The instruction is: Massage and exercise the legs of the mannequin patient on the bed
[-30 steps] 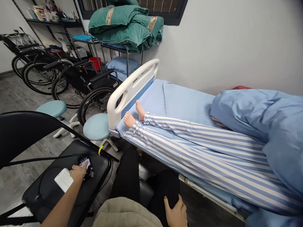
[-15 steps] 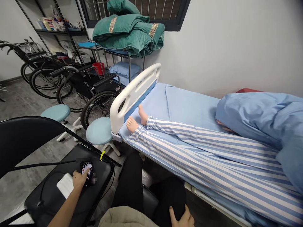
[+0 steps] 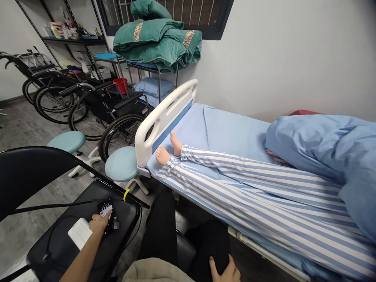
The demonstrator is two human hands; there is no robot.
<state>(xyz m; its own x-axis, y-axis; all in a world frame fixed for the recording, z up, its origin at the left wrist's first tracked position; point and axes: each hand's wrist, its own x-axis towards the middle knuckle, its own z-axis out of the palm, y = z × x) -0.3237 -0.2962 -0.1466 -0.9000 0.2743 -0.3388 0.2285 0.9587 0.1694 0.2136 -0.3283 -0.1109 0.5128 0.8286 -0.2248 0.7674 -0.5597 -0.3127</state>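
Observation:
My left hand (image 3: 98,222) reaches down to a black chair (image 3: 91,192), index finger stretched onto the lit screen of a smartphone (image 3: 106,208) lying flat there. The other fingers are partly curled, and the hand does not grasp the phone. Just left of it, partly under my forearm, lies a flat white block (image 3: 78,232), with a black cable (image 3: 50,237) close by. My right hand (image 3: 225,272) rests on my dark-trousered thigh, thumb and fingers spread; it holds nothing. The lower picture edge cuts it off.
Ahead is a bed (image 3: 235,119) with a white footboard (image 3: 143,135). A figure in striped trousers (image 3: 235,176) lies on it, partly under a blue quilt (image 3: 317,145). Pale blue stools (image 3: 122,162), wheelchairs (image 3: 117,117) and a rack with green bedding (image 3: 158,43) stand left.
The view has shifted slightly, so the scene sits a little further left. My left index finger stays on the phone and my right hand on my thigh.

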